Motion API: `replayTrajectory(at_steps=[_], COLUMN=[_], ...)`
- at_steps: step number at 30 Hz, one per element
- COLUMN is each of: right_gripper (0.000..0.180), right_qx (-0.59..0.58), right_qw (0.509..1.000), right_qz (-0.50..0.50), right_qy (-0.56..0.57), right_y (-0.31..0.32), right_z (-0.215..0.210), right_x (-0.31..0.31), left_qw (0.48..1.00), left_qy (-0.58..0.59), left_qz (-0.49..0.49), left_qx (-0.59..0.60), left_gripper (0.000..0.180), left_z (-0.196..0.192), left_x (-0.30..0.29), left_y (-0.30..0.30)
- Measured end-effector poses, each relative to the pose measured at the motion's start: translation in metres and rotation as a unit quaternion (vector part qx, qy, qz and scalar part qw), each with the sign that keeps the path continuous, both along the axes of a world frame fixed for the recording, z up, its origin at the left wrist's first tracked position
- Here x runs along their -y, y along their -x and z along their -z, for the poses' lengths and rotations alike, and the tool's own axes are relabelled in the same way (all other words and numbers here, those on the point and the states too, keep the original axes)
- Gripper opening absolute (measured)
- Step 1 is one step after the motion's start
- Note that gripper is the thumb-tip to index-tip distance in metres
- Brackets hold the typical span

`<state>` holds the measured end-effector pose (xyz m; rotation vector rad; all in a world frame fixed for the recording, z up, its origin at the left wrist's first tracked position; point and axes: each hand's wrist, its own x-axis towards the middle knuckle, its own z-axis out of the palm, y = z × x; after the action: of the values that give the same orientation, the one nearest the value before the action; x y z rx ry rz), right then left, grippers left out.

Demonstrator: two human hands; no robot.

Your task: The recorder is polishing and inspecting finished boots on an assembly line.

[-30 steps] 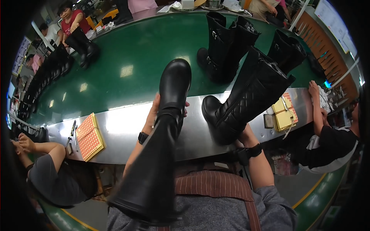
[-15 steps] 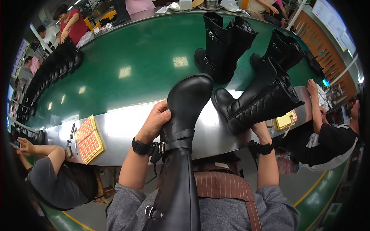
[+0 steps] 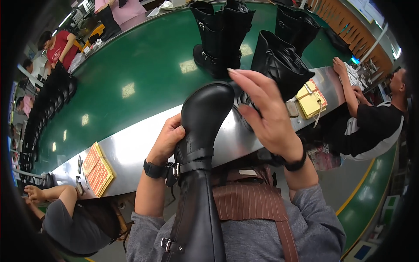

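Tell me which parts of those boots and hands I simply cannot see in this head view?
- Tall black boot: the top of its shaft is cut off by the lower edge.
- Left hand: its fingertips wrap behind the boot's ankle, so its grip is partly hidden.
- Quilted boot: its foot is covered by the open right hand.
- Row of boots far left: too small and bent by the fisheye rim to count.

Tall boot (image 3: 200,174) in left hand (image 3: 168,137): glossy black, silver buckles. Quilted boot (image 3: 279,65) behind right hand (image 3: 266,113): black, diamond stitch pattern. Tabletop (image 3: 144,83) beyond both hands: dark green belt, silver steel edge. Both wrists: black bands. Apron below hands: brown, thin pale stripes; shirt grey. Pad (image 3: 98,170) left of left hand: orange and yellow, apparently dotted; view too small to confirm.
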<state>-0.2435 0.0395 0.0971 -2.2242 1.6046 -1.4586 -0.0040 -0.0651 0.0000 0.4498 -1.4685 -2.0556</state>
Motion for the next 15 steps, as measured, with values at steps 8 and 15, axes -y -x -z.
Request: replayTrajectory(at_steps=[8, 15], right_gripper=[0.035, 0.027], right_qx=[0.044, 0.091], right_qw=[0.995, 0.991], right_qz=[-0.081, -0.028], right_qy=[0.026, 0.097], right_y=[-0.012, -0.015], right_z=[0.014, 0.034], right_x=[0.025, 0.022], left_qw=[0.999, 0.999], left_qy=[-0.005, 0.0], left_qz=[-0.03, -0.042], left_qx=[0.01, 0.017], left_gripper=[0.067, 0.067], left_z=[0.002, 0.008], left_x=[-0.01, -0.012], left_y=[-0.009, -0.01])
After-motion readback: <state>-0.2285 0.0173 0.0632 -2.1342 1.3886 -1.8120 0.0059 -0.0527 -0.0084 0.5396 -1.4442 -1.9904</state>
